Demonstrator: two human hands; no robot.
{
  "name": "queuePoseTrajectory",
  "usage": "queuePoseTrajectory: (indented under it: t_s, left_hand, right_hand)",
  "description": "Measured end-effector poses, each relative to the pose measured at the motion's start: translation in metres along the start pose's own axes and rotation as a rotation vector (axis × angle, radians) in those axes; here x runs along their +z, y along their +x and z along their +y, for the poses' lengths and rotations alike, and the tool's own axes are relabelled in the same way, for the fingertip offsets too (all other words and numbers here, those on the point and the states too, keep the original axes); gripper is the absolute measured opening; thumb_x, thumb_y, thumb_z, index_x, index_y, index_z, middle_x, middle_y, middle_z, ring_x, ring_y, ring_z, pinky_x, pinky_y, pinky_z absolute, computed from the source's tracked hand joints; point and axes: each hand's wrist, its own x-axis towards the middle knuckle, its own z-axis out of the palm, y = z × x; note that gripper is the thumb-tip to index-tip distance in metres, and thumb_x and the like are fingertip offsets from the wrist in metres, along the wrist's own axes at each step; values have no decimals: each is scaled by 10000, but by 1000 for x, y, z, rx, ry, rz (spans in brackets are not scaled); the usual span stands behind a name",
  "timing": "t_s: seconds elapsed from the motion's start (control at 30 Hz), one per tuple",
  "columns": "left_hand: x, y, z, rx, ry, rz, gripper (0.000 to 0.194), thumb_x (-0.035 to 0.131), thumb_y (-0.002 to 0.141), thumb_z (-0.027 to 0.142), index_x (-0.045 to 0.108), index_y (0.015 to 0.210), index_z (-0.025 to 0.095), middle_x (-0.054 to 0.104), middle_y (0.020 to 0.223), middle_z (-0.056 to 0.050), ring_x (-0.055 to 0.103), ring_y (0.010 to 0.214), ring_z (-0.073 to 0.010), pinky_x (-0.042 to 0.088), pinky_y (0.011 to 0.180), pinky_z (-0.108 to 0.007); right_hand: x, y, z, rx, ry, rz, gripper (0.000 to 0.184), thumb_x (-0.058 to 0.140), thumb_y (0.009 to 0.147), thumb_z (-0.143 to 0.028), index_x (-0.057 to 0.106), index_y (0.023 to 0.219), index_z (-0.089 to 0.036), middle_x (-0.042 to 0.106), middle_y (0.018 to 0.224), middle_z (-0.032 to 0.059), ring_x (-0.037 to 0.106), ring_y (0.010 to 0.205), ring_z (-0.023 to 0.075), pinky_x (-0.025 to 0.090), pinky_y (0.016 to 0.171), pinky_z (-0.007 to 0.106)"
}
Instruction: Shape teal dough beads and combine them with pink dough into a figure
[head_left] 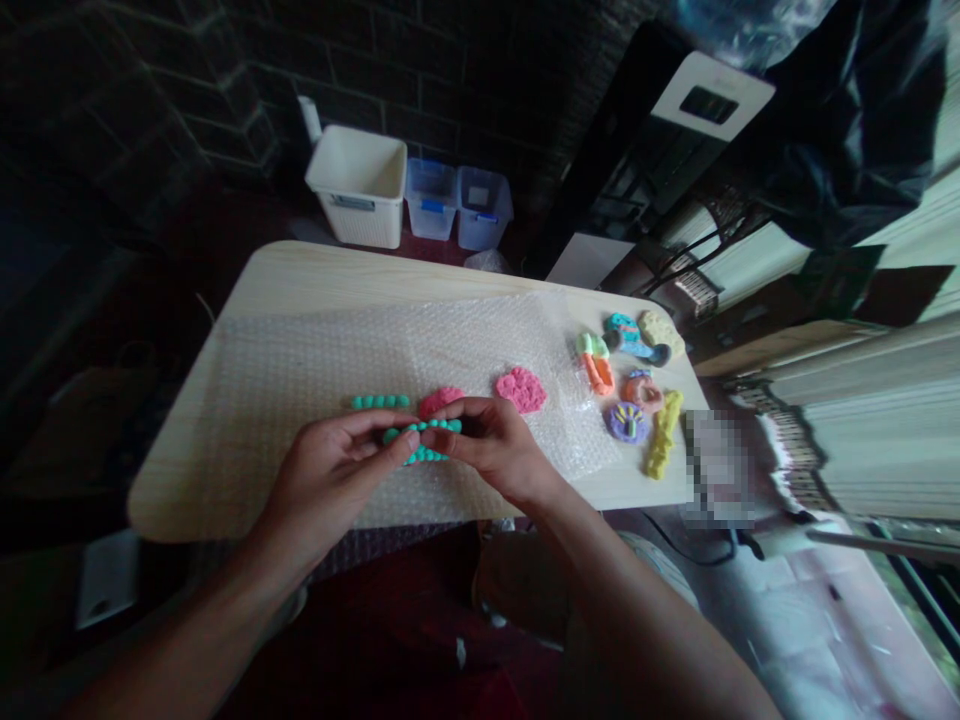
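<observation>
Between my two hands, above the bubble wrap, is a green bumpy clay piece made of small balls. My left hand pinches its left end between thumb and fingers. On the other end, my right hand has its fingertips closed. A short row of green clay balls lies on the wrap just beyond my left fingers. Partly hidden behind my right fingers is a pink clay lump. Another pink bumpy clay piece rests farther right.
Several coloured clay figures stand at the table's right end, among them a yellow bumpy stick, a purple disc and an orange-and-green piece. Beyond the wooden table are a white bin and two clear plastic boxes.
</observation>
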Motion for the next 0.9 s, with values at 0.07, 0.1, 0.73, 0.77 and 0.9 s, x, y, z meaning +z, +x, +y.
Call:
queuePoseTrajectory:
  t_s: [0.07, 0.1, 0.73, 0.77, 0.9]
  left_hand:
    - [0, 0, 0, -13, -11, 3, 310, 916, 826, 366, 853, 1083, 205, 857, 1009, -67, 809, 908, -218, 640, 819, -280]
    - [0, 0, 1, -16, -20, 4, 316, 916, 826, 367, 853, 1089, 204, 857, 1005, -69, 810, 904, -222, 643, 816, -287]
    - [1, 4, 3, -19, -201, 31, 317, 952, 790, 368, 850, 980, 136, 835, 877, -82, 745, 738, -150, 607, 705, -247]
    - [0, 4, 3, -24, -194, 19, 323, 954, 787, 364, 849, 990, 136, 835, 889, -83, 745, 747, -150, 606, 710, -246]
    - [-2, 4, 2, -51, -179, -15, 347, 967, 768, 315, 841, 1045, 149, 836, 931, -72, 756, 790, -152, 609, 755, -248]
  right_hand:
    - [0, 0, -1, -4, -3, -3, 332, 1017, 659, -393, 843, 853, -187, 753, 880, 13, 645, 787, 144, 524, 748, 284]
    - [-1, 0, -2, 0, -4, -6, 336, 1015, 664, -399, 845, 862, -188, 756, 879, 15, 652, 794, 148, 527, 758, 287]
    - [1, 0, -2, 14, 69, -20, 335, 1012, 717, -256, 849, 1007, -217, 816, 965, 27, 741, 814, 141, 611, 735, 259]
    - [1, 0, -3, 15, 67, -28, 317, 1006, 729, -260, 850, 1002, -212, 814, 922, 27, 731, 774, 134, 601, 698, 250]
    - [1, 0, -5, -1, 79, -27, 304, 1020, 704, -271, 856, 951, -202, 811, 867, 29, 698, 706, 123, 577, 630, 238]
